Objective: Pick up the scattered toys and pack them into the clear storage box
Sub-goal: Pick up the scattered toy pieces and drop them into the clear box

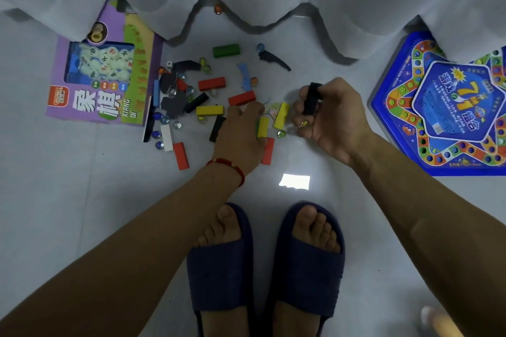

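Left hand flat, right hand curled

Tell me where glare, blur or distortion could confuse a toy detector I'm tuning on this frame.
Head view: a bright white glare patch on the glossy floor; wide-angle bending stretches the forearms at the edges; the left hand and the yellow blocks beside it are motion-blurred; lighting is dim and bluish.

Your right hand grips a black block; your left wrist wears a red cord. Before you lie red, yellow, green and white blocks. The chess box is purple, the game board blue with a multicoloured dotted star, your slippers navy, the floor pale grey.
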`<state>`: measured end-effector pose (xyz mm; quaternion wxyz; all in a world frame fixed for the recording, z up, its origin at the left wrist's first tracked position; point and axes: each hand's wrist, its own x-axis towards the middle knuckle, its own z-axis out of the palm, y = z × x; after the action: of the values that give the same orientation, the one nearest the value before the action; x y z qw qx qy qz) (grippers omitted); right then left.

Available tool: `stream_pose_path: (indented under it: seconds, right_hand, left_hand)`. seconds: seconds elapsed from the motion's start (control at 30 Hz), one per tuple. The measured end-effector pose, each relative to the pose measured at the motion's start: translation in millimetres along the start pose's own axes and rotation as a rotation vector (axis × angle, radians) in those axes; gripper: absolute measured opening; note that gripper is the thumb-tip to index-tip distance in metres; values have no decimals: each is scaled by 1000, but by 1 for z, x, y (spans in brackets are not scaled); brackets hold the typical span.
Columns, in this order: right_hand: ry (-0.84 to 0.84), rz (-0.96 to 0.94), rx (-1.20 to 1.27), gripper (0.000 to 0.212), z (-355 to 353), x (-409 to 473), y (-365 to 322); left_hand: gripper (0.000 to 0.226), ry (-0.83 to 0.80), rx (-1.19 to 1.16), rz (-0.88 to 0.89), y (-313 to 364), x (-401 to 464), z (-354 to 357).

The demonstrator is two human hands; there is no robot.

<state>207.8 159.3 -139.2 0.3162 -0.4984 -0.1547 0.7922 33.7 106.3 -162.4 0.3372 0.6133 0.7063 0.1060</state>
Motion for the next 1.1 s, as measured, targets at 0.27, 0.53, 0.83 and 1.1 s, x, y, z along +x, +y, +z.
stream_pose_path:
  seconds: [0.27,0.53,0.83,1.1]
  right_hand:
    - [479,-237,-1718,50,19,30,23]
    - [193,-160,-467,23,-11,-5,7]
    - [161,-515,-1514,21,-52,-58,60]
    - [134,-545,-1871,26,-43,-45,82]
  left_hand:
    - [51,-9,76,31,1,-3,-5]
    - [45,-51,88,70,-10,-4,-9]
    - [34,4,202,144,-14,-12,-1]
    - [16,70,72,187,-15,-35,3]
